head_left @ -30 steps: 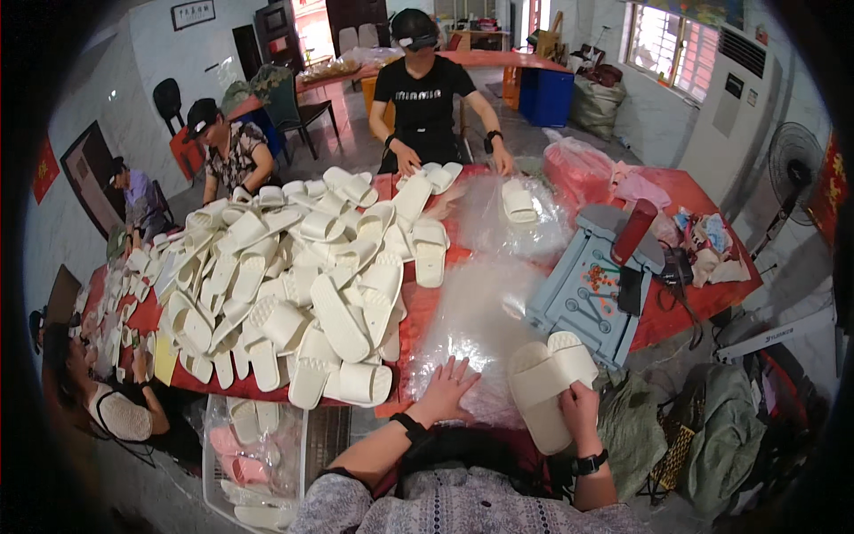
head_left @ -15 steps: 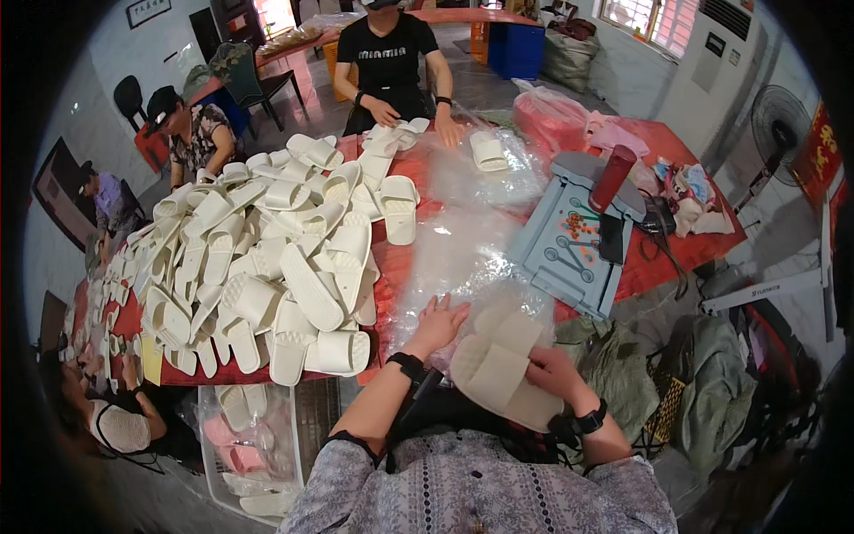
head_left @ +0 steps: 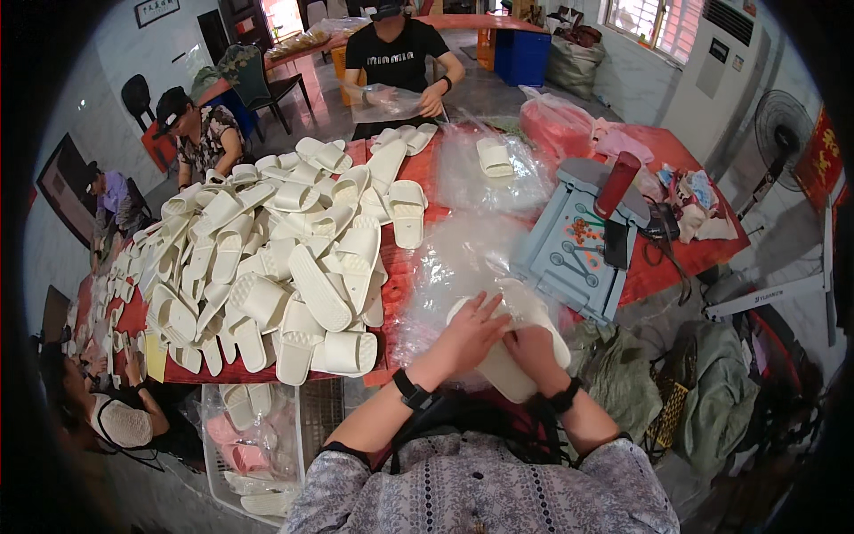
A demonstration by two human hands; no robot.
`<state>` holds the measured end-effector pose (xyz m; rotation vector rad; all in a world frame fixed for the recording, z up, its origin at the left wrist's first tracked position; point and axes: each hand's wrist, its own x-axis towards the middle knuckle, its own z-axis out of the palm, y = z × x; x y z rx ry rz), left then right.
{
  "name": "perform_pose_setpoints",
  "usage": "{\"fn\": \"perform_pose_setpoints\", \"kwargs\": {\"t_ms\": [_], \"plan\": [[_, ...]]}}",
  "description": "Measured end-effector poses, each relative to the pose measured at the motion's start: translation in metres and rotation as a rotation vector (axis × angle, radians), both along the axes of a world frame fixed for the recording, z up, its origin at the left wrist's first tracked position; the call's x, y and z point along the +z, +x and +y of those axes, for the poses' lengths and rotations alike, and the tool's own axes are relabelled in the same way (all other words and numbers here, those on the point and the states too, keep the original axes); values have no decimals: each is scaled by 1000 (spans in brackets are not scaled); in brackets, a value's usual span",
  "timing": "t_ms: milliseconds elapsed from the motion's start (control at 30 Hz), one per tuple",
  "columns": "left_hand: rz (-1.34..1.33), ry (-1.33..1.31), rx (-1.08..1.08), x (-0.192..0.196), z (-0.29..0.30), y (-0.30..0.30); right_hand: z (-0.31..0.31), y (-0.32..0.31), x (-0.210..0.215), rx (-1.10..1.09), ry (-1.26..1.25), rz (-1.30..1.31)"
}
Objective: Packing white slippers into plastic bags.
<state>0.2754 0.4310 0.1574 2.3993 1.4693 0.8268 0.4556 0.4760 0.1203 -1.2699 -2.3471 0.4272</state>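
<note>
A pair of cream slippers point(head_left: 507, 381) lies over the near edge of the table, between my two hands. My right hand point(head_left: 534, 354) is closed on the slippers, its fingertips partly hidden. With its fingers stretched out, my left hand point(head_left: 470, 336) rests across the left part of the pair. Beneath and beyond them a stack of clear plastic bags point(head_left: 454, 258) covers the red tabletop. To the left rises a big heap of loose cream slippers point(head_left: 258, 258).
On my right stands a grey-blue tray point(head_left: 543, 254) with spoon shapes, a dark red cylinder point(head_left: 616, 185) and a phone point(head_left: 616, 242). Across the table a co-worker point(head_left: 396, 62) handles a clear bag. A white crate point(head_left: 253, 445) with bagged slippers sits below the heap.
Both hands and the slippers have moved forward onto the bags. My left hand went from the bags onto the slippers. The co-worker opposite has lifted a clear bag.
</note>
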Motion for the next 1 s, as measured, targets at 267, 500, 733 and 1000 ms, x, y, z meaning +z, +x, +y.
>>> {"fn": "perform_pose_setpoints", "kwargs": {"t_ms": [267,500,733,1000], "plan": [[91,96,-107,36,-30,14,61,-55,-63,79,34,600],[-266,-140,48,7,-71,-25,19,-26,-40,328,-467,261],[-594,-256,739,-92,-81,-70,0,69,60,526,-1083,200],[-986,-656,661,-94,-60,-46,49,46,-51,-116,-682,492]]}}
